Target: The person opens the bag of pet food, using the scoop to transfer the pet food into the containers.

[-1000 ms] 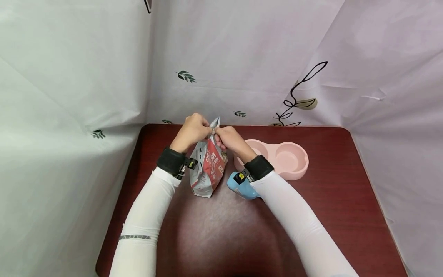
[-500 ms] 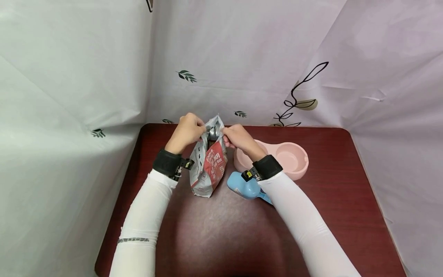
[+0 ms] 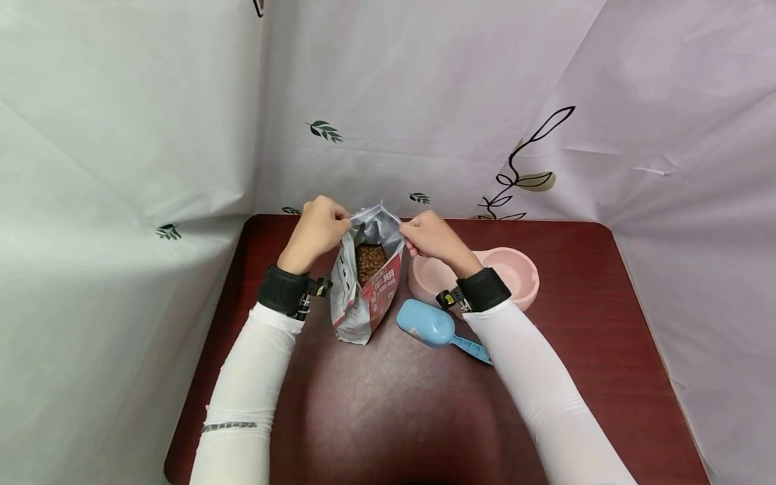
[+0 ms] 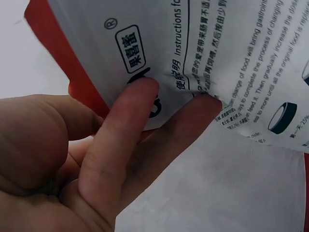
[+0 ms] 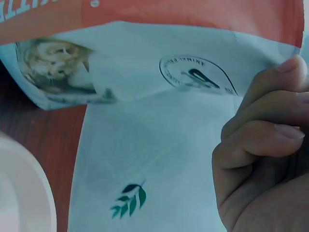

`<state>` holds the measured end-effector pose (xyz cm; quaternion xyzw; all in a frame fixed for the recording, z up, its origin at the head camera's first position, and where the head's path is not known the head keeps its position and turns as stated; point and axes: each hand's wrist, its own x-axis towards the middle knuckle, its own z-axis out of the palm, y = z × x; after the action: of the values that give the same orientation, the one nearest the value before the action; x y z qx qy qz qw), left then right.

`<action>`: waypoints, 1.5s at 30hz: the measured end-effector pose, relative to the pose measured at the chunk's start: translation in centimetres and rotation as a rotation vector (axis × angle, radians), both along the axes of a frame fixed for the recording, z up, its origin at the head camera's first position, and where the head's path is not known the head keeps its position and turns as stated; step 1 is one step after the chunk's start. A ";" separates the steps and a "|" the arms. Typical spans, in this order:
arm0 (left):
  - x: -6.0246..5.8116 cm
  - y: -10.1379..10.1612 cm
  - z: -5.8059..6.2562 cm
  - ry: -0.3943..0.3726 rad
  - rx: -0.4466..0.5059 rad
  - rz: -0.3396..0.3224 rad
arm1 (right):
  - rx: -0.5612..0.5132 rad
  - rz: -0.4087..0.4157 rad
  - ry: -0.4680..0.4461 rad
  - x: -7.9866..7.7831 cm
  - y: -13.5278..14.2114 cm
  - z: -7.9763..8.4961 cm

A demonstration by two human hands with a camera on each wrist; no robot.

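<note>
A red and white bag of pet food (image 3: pixel 382 296) stands on the table with its mouth spread wide. Brown kibble (image 3: pixel 370 261) shows inside, below the silvery lining. My left hand (image 3: pixel 318 229) pinches the left side of the bag's top edge. On the opposite side, my right hand (image 3: pixel 435 237) pinches the rim between thumb and curled fingers. In the left wrist view, fingers (image 4: pixel 118 140) lie against the printed side panel. The right wrist view has the bag's cat picture (image 5: pixel 58 65) beside the hand. A blue scoop (image 3: pixel 429 325) lies right of the bag.
A pink double bowl (image 3: pixel 520 269) sits behind the scoop, partly covered by my right wrist. The dark red table (image 3: pixel 582 323) meets hanging white cloth (image 3: pixel 388 101) at its back edge. Cloth also hangs on both sides.
My hands have moved apart, left and right. The bag's mouth went from pressed together to wide, and the kibble came into view. More of the scoop is uncovered.
</note>
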<state>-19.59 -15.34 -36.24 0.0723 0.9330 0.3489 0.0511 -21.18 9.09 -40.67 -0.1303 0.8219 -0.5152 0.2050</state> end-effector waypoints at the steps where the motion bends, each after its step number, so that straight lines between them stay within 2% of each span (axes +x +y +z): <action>1: 0.1 0.0 0.0 -0.001 -0.002 0.000 | 0.012 0.006 0.005 0.0 0.1 0.1; 9: 0.7 0.5 -0.2 -0.011 -0.002 -0.001 | 0.095 0.037 0.134 0.1 0.7 0.2; 13: 1.1 1.2 -0.1 -0.112 -0.038 -0.026 | 0.144 0.020 0.183 0.4 0.3 0.2; 16: 1.3 1.6 0.0 -0.189 -0.068 -0.050 | 0.199 -0.006 0.181 0.8 -0.2 0.3; 22: 1.7 1.8 -0.2 -0.203 -0.115 -0.105 | 0.207 0.008 0.014 1.7 -1.7 0.7; 27: 1.9 1.5 -0.7 -0.247 -0.065 -0.134 | 0.160 0.077 -0.096 2.3 -2.5 0.8; 30: 1.9 1.3 -1.0 -0.290 -0.051 -0.136 | 0.079 0.108 -0.156 2.5 -2.1 0.5; 34: 2.1 0.9 -0.9 -0.359 -0.017 -0.143 | -0.064 0.117 -0.280 2.9 -1.3 0.3; 37: 2.5 0.6 -0.7 -0.362 -0.008 -0.147 | -0.163 0.094 -0.376 3.3 -0.6 0.2; 39: 2.7 0.5 -0.6 -0.338 -0.011 -0.144 | -0.215 0.072 -0.421 3.5 -0.1 0.1; 45: 3.0 0.5 -0.6 -0.304 0.007 -0.109 | -0.314 0.057 -0.484 3.8 0.6 -0.2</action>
<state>-16.57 -14.86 -36.86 0.0693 0.9079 0.3559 0.2102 -17.38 9.70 -40.91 -0.0567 0.6554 -0.6462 0.3869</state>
